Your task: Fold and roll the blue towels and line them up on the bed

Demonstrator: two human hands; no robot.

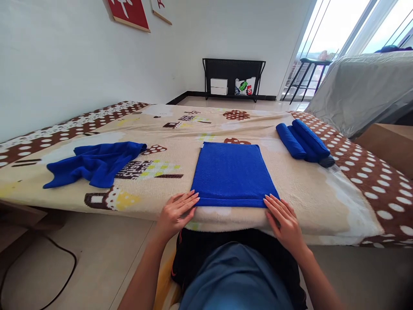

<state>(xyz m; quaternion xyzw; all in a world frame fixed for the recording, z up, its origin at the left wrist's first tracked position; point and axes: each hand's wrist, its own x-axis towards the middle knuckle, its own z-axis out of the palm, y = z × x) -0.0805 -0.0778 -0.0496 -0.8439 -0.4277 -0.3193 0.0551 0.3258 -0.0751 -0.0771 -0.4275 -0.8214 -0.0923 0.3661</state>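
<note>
A blue towel [234, 170] lies spread flat on the patterned blanket in front of me, its near edge turned over into a narrow strip. At the near left corner, my left hand [176, 215] has its fingers together on top of the strip and its thumb at the front edge. My right hand [284, 219] holds the near right corner in the same way. A crumpled blue towel [97, 163] rests farther left. Over on the right, several rolled blue towels [301, 140] lie side by side, with a darker end and a white tag at their near side.
The beige and brown blanket [167, 193] covers the bed, whose front edge is against me. A black rack [234, 79] with boxes stands by the far wall. At right are a cardboard box [387, 146] and a plastic-covered object [364, 90]. A cable [72, 267] lies on the floor.
</note>
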